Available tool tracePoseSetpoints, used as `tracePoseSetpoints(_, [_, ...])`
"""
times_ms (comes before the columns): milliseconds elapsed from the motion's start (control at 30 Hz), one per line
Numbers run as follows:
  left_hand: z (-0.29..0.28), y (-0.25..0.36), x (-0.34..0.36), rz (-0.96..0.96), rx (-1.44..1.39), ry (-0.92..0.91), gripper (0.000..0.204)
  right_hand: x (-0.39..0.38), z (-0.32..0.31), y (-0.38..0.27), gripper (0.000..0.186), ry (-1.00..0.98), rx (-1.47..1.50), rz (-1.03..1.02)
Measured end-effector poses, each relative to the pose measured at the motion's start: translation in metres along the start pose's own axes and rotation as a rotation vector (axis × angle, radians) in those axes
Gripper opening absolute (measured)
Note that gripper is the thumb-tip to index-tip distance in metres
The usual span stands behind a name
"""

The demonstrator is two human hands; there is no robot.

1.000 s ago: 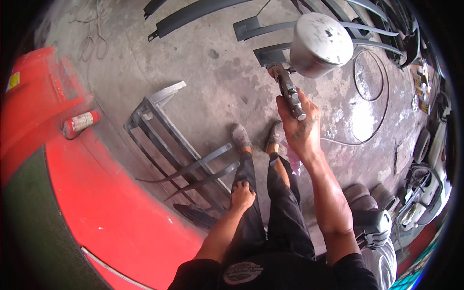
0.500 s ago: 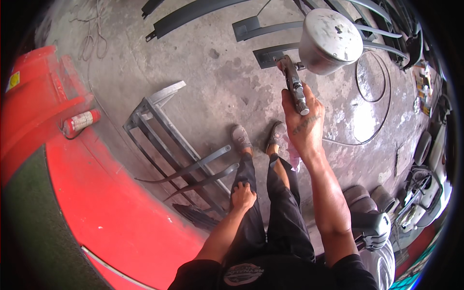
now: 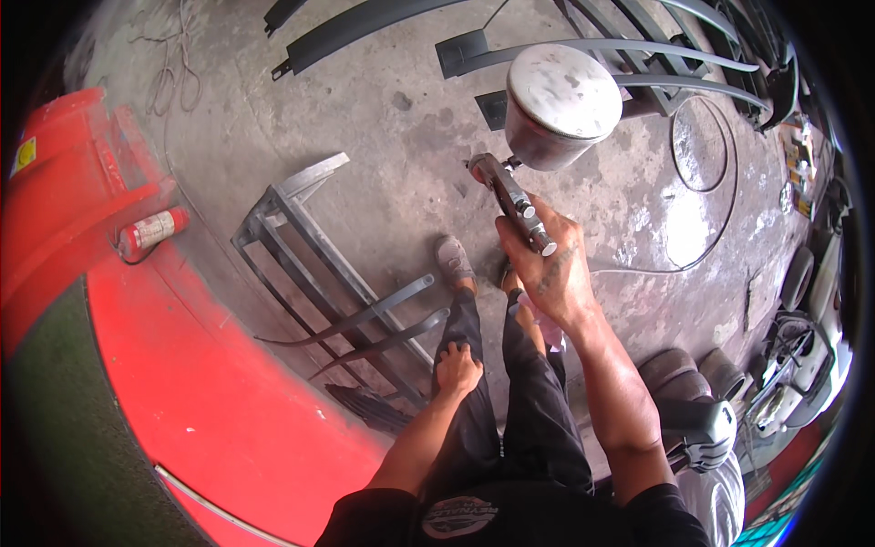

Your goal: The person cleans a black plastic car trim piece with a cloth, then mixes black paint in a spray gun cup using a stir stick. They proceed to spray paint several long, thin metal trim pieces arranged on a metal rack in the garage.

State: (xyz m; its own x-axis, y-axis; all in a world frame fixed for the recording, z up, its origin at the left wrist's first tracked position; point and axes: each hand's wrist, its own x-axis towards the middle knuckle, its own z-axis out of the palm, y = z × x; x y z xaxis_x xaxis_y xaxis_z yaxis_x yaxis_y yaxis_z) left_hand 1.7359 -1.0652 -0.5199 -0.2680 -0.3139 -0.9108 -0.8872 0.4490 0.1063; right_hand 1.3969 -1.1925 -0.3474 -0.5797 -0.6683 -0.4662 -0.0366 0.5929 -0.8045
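My right hand [image 3: 549,264] is closed around the handle of a metal spray gun [image 3: 518,205], held out over the floor. On top of the gun sits a round silver cup [image 3: 565,96] with a paint-smudged lid. The gun's nozzle end points to the far left. A hose [image 3: 652,272] runs off behind the right hand across the concrete. My left hand [image 3: 458,369] rests on my left leg, its fingers curled on the dark trouser leg [image 3: 465,324]. Left of that hand, a metal stand [image 3: 310,246] carries two grey curved strips [image 3: 387,304].
Long grey strips [image 3: 355,32] lie along the far side, some on a dark rack [image 3: 643,68]. A red vehicle body [image 3: 210,392] with a fire extinguisher [image 3: 153,228] fills the left. Tyres [image 3: 670,367] and assorted parts [image 3: 784,365] crowd the right. Concrete floor [image 3: 365,137] lies between.
My right hand has brought the spray gun leftward and nearer to me, and its cup has moved off the rack's strips. My left hand stays on the trouser leg.
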Motion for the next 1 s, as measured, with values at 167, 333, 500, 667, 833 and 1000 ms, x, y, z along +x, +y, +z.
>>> tracePoseSetpoints(167, [0.001,-0.002,0.001,0.004,0.007,0.009,0.043,0.005,-0.003,0.008,0.039,0.167,-0.115,-0.082])
tracePoseSetpoints(333, [0.003,-0.004,0.001,0.017,0.006,0.022,0.042,0.003,-0.009,0.001,0.037,0.320,-0.045,0.024])
tracePoseSetpoints(500, [0.005,-0.007,0.001,0.026,0.009,0.033,0.042,0.000,-0.007,0.007,0.038,0.362,-0.119,-0.019])
tracePoseSetpoints(667, [0.011,-0.010,0.003,0.024,0.033,0.050,0.043,-0.008,-0.004,0.008,0.043,0.243,-0.117,-0.048])
tracePoseSetpoints(833, [0.009,-0.010,0.003,0.028,0.032,0.039,0.046,-0.028,-0.011,0.011,0.043,0.126,-0.074,-0.007])
tracePoseSetpoints(1000, [0.006,-0.007,-0.001,0.042,0.022,0.042,0.046,-0.045,-0.027,0.012,0.038,0.218,-0.106,0.138])
